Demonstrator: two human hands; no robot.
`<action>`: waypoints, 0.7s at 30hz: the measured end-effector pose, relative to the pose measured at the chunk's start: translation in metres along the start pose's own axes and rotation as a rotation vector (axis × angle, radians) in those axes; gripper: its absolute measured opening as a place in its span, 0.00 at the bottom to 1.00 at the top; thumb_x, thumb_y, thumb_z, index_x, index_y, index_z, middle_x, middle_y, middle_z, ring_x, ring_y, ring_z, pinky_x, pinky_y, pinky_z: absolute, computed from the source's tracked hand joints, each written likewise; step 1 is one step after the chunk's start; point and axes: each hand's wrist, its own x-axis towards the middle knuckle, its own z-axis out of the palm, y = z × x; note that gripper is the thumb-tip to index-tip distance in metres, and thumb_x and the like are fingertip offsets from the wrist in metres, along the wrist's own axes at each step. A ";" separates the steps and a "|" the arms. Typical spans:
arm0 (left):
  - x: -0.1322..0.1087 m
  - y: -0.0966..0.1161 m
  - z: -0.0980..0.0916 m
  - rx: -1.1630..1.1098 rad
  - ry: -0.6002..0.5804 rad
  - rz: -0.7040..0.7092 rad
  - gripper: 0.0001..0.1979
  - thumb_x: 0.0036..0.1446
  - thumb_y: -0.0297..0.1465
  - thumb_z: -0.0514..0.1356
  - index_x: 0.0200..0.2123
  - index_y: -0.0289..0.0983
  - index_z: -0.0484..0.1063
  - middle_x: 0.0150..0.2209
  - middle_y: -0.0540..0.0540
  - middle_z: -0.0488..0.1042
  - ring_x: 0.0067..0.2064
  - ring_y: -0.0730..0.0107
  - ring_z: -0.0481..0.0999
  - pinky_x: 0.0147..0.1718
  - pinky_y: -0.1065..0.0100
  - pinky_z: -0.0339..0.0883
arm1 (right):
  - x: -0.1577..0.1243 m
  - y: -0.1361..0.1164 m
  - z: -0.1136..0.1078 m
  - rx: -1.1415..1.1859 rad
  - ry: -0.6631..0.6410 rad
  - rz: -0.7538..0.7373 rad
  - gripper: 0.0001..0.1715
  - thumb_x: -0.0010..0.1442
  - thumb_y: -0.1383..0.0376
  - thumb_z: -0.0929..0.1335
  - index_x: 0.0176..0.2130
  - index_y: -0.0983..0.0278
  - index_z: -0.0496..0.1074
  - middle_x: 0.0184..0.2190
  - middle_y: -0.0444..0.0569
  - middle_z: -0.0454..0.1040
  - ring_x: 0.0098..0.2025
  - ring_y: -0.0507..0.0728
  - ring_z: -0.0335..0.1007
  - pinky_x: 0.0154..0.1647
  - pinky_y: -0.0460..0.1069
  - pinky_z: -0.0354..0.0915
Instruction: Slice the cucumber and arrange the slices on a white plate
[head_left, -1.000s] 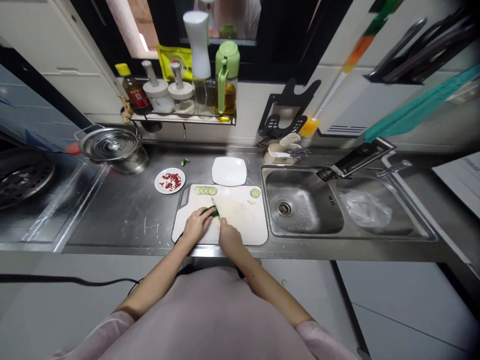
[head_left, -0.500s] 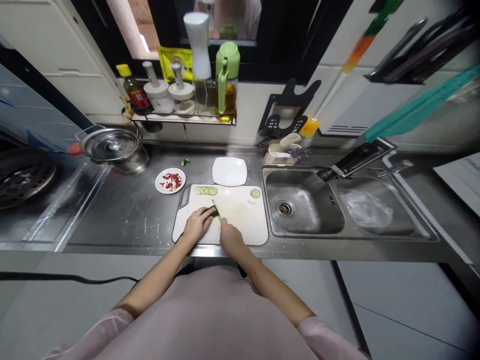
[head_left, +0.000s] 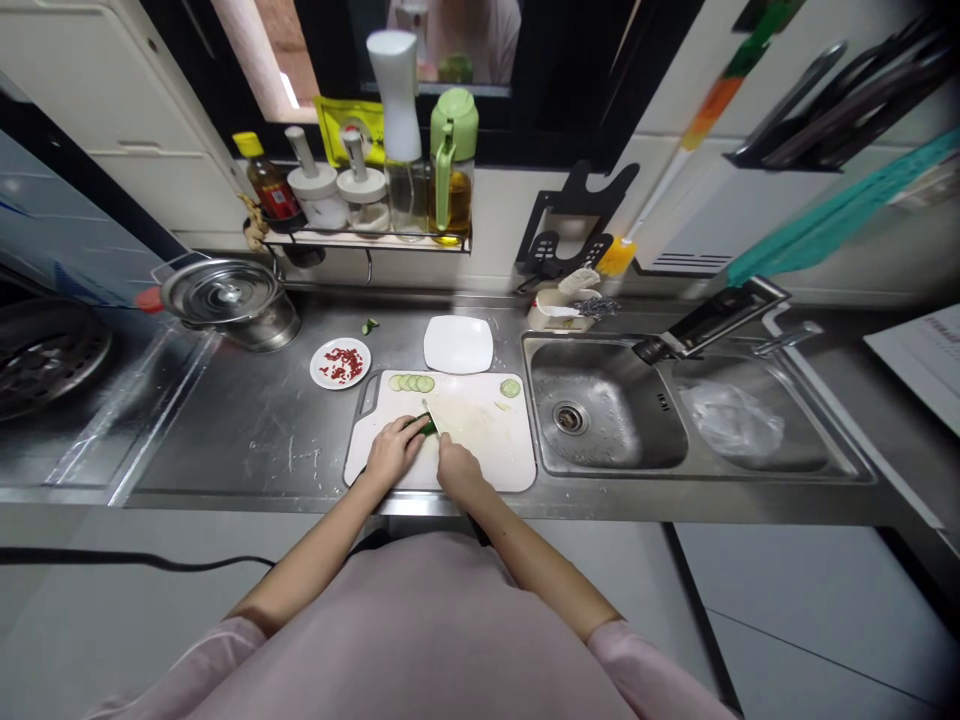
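Note:
A white cutting board (head_left: pixel 480 465) lies on the steel counter before me. My left hand (head_left: pixel 394 450) is closed on a dark green piece of cucumber (head_left: pixel 428 426), pressing it to the board; the fingers cover part of it. In my right hand (head_left: pixel 459 472) is a knife (head_left: pixel 431 413), its handle wrapped by the fingers and its thin blade against the cucumber's right end. A row of cucumber slices (head_left: pixel 411 383) rests at the board's top left. Another slice pile (head_left: pixel 511 388) sits at its top right, near small pale scraps (head_left: pixel 502 406).
Behind the board stands a white square plate (head_left: pixel 458 344). Left of it are a small plate of chopped red pieces (head_left: pixel 341 363), a cucumber end (head_left: pixel 370 326) and a lidded steel pot (head_left: pixel 232 300). The sink (head_left: pixel 607 400) is to the right; a bottle rack (head_left: pixel 367 241) hangs above.
My right hand and the knife have shifted very slightly left at the cucumber's end. The left hand stays in place on the cucumber.

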 end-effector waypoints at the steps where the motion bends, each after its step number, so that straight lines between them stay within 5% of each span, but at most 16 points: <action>1: 0.000 0.000 0.000 -0.004 0.001 -0.001 0.19 0.64 0.35 0.53 0.57 0.45 0.71 0.50 0.44 0.74 0.48 0.64 0.73 0.50 0.61 0.69 | 0.000 0.000 0.000 0.002 -0.002 0.000 0.22 0.61 0.71 0.64 0.55 0.65 0.59 0.44 0.58 0.75 0.48 0.59 0.73 0.44 0.49 0.63; 21: -0.001 -0.001 0.002 -0.013 0.015 -0.008 0.19 0.64 0.35 0.54 0.56 0.45 0.71 0.50 0.44 0.73 0.49 0.63 0.73 0.51 0.61 0.69 | 0.013 -0.003 0.007 0.019 -0.003 0.007 0.21 0.62 0.70 0.63 0.55 0.67 0.59 0.44 0.60 0.75 0.48 0.59 0.74 0.45 0.51 0.64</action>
